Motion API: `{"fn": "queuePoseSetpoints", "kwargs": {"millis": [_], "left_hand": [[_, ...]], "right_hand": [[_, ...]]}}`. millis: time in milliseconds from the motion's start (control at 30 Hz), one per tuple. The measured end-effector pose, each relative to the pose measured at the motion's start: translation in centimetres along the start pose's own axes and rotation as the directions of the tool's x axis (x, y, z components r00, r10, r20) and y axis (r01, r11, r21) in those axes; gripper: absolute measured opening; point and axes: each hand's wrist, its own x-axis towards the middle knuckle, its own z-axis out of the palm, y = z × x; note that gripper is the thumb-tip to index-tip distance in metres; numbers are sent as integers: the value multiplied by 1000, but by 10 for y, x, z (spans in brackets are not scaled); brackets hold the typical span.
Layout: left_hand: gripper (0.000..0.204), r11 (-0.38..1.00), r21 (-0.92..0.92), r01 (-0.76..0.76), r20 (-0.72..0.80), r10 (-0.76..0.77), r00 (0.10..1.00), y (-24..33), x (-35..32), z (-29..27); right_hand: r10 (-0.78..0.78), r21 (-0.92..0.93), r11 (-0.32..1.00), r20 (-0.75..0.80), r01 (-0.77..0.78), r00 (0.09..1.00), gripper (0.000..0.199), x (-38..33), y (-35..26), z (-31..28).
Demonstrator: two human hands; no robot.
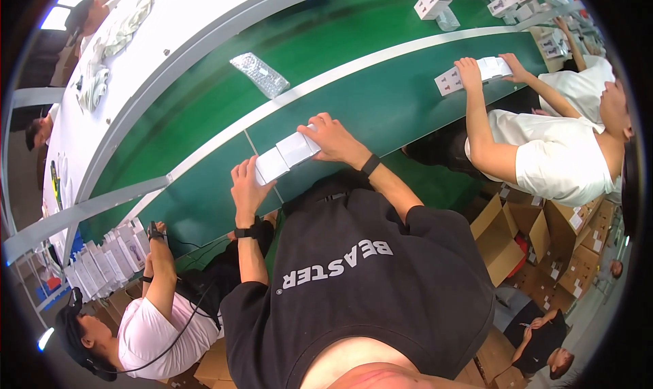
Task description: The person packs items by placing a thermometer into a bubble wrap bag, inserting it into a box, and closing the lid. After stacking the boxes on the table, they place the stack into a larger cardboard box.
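A white cardboard box (pixel 297 149) lies level between my hands above the green work surface. It shows as two white sections end to end, slightly offset. Whether these are two boxes or a box and its sleeve, I cannot tell. My left hand (pixel 249 189) grips the left end, thumb along the near side and fingers over the far side. My right hand (pixel 334 141) has hold of the other end, its fingers bent over the top. Beyond them, a bubble-wrap pouch (pixel 260 75) rests on the green belt.
A white metal rail (pixel 326 73) runs between bench and belt. On the right a co-worker's hands hold a white box (pixel 447 81). To the left, upright white boxes (pixel 109 263) stand beside another co-worker. Cartons (pixel 494 243) are stacked behind me at right.
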Motion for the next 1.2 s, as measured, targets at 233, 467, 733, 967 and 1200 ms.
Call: {"fn": "queuePoseSetpoints", "kwargs": {"millis": [233,467,733,967,1200], "left_hand": [[84,999,-36,5,-24,-6,1000,26,6,16],[86,999,-23,-43,-26,42,999,35,27,31],[85,997,40,-69,19,68,997,42,33,46],[87,996,-46,-74,10,75,997,52,50,61],[92,990,121,-71,-56,79,995,70,86,63]], "right_hand": [[-13,25,1000,-6,13,1000,85,-8,25,-14],[25,76,997,-29,-23,999,87,-18,44,-22],[-35,10,999,-52,36,998,86,-13,58,-25],[-60,11,998,-62,61,996,84,-3,89,-15],[-69,83,994,-68,74,995,81,27,129,-12]]}}
